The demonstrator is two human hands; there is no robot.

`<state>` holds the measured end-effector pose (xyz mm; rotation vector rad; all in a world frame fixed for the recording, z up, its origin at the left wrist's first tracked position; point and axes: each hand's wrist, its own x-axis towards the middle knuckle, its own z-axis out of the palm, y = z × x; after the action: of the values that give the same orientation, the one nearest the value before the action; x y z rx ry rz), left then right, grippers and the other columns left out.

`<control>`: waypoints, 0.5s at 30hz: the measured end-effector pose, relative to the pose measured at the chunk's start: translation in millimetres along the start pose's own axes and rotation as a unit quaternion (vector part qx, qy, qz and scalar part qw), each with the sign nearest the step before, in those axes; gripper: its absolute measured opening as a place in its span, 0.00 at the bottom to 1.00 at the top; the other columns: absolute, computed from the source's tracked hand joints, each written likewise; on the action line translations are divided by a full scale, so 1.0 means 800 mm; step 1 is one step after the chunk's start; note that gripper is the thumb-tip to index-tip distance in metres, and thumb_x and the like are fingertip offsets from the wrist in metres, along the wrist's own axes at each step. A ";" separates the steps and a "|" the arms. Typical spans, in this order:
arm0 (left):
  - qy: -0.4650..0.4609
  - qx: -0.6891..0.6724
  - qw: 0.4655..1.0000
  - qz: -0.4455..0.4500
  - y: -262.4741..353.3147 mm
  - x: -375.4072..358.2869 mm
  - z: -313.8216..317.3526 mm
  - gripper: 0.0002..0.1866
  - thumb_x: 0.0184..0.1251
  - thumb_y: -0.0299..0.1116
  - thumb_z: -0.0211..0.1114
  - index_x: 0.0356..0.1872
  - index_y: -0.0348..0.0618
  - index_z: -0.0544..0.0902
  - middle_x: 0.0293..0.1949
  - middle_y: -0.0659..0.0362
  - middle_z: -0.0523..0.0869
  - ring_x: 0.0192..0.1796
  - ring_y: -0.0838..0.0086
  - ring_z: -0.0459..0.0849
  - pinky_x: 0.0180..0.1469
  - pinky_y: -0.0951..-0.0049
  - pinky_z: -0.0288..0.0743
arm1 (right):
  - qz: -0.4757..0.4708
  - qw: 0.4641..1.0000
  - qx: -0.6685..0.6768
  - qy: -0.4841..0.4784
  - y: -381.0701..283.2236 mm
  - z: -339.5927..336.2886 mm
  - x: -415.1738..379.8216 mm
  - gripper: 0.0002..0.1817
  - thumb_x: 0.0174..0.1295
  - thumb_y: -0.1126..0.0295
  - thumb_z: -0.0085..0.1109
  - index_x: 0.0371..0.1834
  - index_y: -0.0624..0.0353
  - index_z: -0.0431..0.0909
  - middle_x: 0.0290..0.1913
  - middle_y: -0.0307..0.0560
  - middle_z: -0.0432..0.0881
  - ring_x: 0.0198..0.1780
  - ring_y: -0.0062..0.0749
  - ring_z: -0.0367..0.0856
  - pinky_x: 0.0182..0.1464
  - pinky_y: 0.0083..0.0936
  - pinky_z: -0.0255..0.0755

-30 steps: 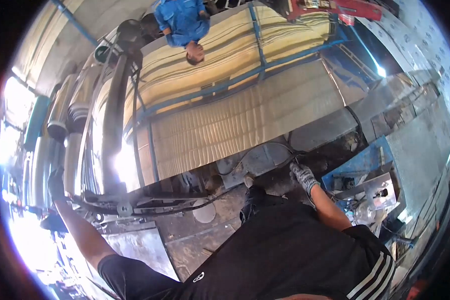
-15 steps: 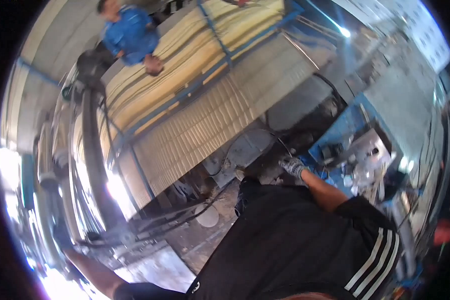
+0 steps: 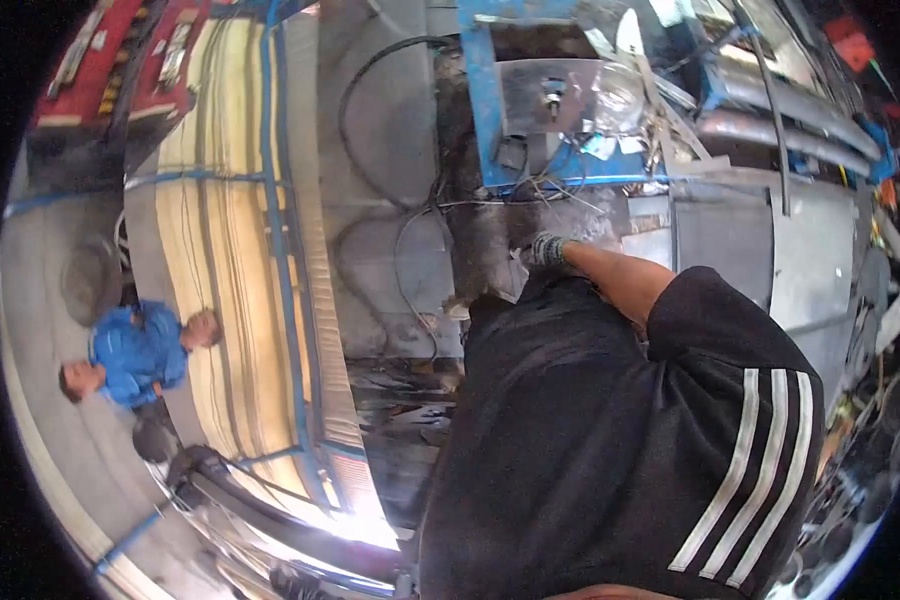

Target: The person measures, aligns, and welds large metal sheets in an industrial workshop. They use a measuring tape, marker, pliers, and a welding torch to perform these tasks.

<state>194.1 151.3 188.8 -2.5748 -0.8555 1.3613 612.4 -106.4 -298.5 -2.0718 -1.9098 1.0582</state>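
My right hand (image 3: 545, 250), in a grey patterned glove, is beside the dark cloth over my leg, with my bare forearm stretched out behind it. Its fingers are too small and blurred to read, and I can make out no object in it. Just beyond the hand are a dark stained floor patch and thin loose cables (image 3: 540, 200). My left hand is out of the frame.
A blue-edged table (image 3: 482, 100) bears a metal plate, a small tool and scraps. Metal sheets (image 3: 720, 245) stand on the right. Left are a blue frame (image 3: 292, 300) over layered yellowish sheets and a person in blue (image 3: 135, 355). A black hose (image 3: 348, 120) curves along the floor.
The whole view has turned: the blue-edged table now appears at the top and the person in blue lower left. My left forearm has gone out of view. My right hand appears higher in the picture.
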 end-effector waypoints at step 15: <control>-0.011 0.146 0.918 0.368 0.149 0.296 0.165 0.25 0.80 0.34 0.52 0.75 0.55 0.70 0.79 0.57 0.67 0.77 0.64 0.68 0.80 0.55 0.60 | 0.592 0.643 0.366 0.319 0.270 -0.012 -0.128 0.26 0.66 0.49 0.50 0.55 0.55 0.86 0.59 0.60 0.84 0.62 0.58 0.82 0.66 0.46 0.72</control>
<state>245.2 154.2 -103.0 -2.7215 0.3686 1.5070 800.7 -237.9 -366.0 -2.4142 0.3965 0.7404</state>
